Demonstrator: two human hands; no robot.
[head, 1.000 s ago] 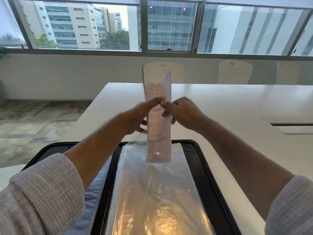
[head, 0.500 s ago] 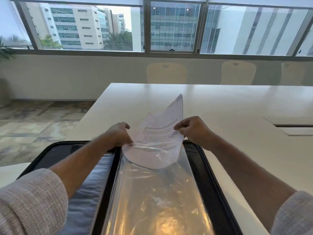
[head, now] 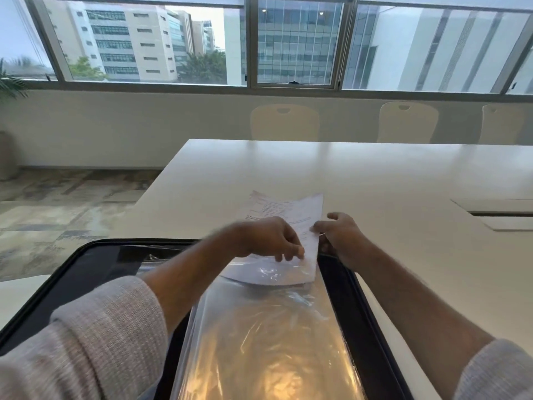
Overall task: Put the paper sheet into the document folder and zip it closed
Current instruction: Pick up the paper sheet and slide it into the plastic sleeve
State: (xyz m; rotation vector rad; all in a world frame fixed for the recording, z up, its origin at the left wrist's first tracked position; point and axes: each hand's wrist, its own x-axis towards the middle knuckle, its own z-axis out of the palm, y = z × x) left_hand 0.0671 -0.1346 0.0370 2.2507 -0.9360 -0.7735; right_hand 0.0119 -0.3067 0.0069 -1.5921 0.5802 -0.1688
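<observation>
The black document folder (head: pixel 350 301) lies open at the near edge of the white table, with a clear plastic sleeve (head: pixel 265 336) on its right half. The printed paper sheet (head: pixel 285 210) lies nearly flat; its near end sits inside the sleeve's far mouth and its far end sticks out onto the table. My left hand (head: pixel 268 239) is on the sheet's near part, fingers curled down onto paper and sleeve edge. My right hand (head: pixel 339 235) pinches the sheet's right edge near the folder's far right corner.
The white table (head: pixel 389 174) stretches away ahead and to the right, with a recessed cable slot (head: pixel 501 213) at the right. Cream chairs (head: pixel 284 122) line its far side under the windows. Floor drops off to the left.
The sheet, upright a second ago, has tipped down to lie almost flat and has slid a little deeper into the sleeve. My left hand moved right onto the paper.
</observation>
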